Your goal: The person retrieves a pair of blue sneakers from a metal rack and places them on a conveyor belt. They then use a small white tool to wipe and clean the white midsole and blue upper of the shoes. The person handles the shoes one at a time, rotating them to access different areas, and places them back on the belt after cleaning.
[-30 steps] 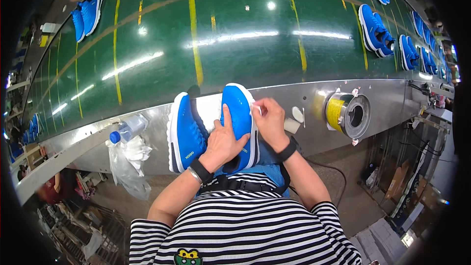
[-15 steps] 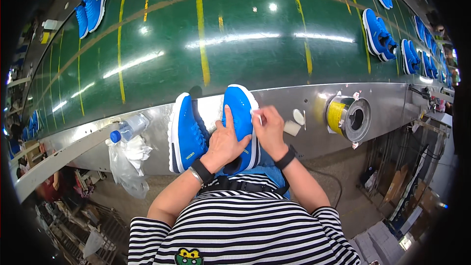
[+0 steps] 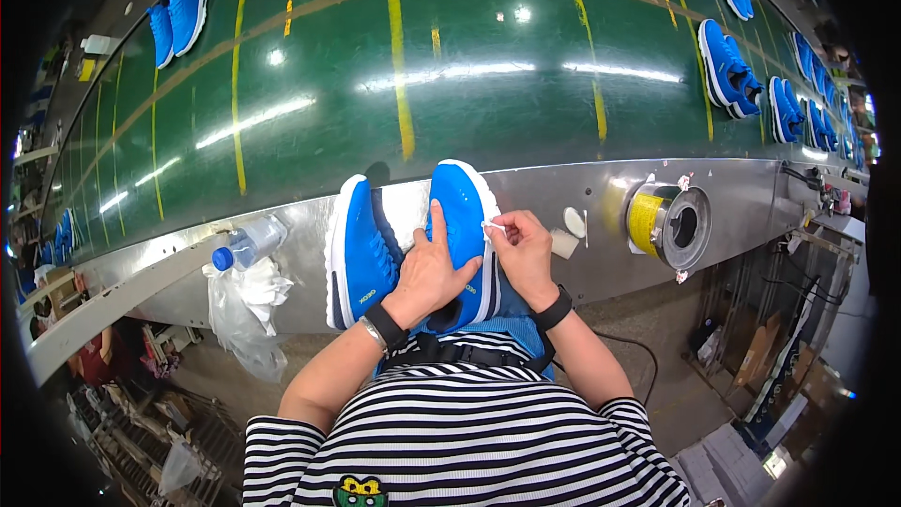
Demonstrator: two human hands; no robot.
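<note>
Two bright blue sneakers with white soles lie side by side on the metal ledge in front of me. My left hand (image 3: pixel 430 272) rests flat on the right sneaker (image 3: pixel 463 207), index finger stretched along its upper. My right hand (image 3: pixel 519 249) pinches a small white piece (image 3: pixel 494 226) against that shoe's white sole edge. The left sneaker (image 3: pixel 355 249) lies untouched beside my left hand. Both wrists carry dark bands.
A green conveyor belt (image 3: pixel 404 66) with yellow lines carries more blue sneakers (image 3: pixel 723 54) at its far and right sides. A plastic bottle (image 3: pixel 246 244) and a white plastic bag (image 3: pixel 246 305) sit left on the ledge. A yellow tape roll (image 3: pixel 662 221) stands at right.
The belt's yellow lines have shifted rightward. My hands stay on the right sneaker, the right hand working slightly along its sole edge.
</note>
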